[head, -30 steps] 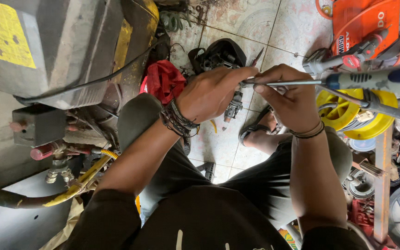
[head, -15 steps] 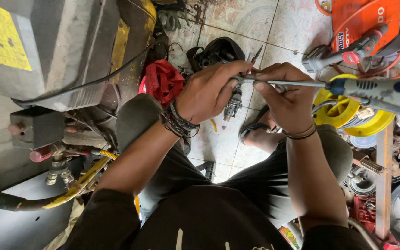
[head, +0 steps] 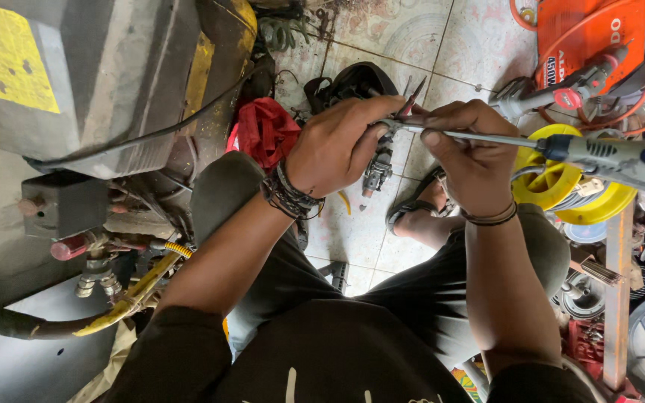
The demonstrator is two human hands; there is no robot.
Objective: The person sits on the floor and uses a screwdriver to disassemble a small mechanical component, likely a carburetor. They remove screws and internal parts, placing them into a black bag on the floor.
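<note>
My left hand [head: 337, 142] grips a small grey metal part [head: 377, 173] that hangs below its fingers. My right hand [head: 472, 160] is closed round the steel shaft of a long screwdriver [head: 487, 139]; its grey and blue handle [head: 621, 160] sticks out to the right. The screwdriver tip meets the part between my two hands. Thin metal prongs [head: 414, 95] poke up just above the hands. Both wrists wear dark bands. I sit over a tiled floor [head: 412, 45], knees apart.
A large grey and yellow machine [head: 98, 82] with hoses and brass fittings [head: 102, 280] fills the left. A red cloth [head: 266, 130] lies by my left knee. Right: an orange tool [head: 587, 37], a yellow reel [head: 554, 179], a wooden strip [head: 617, 298] and scattered metal parts.
Both hands have lifted slightly with the part and screwdriver, staying joined. The screwdriver handle has dropped a little, so the shaft tilts down to the right.
</note>
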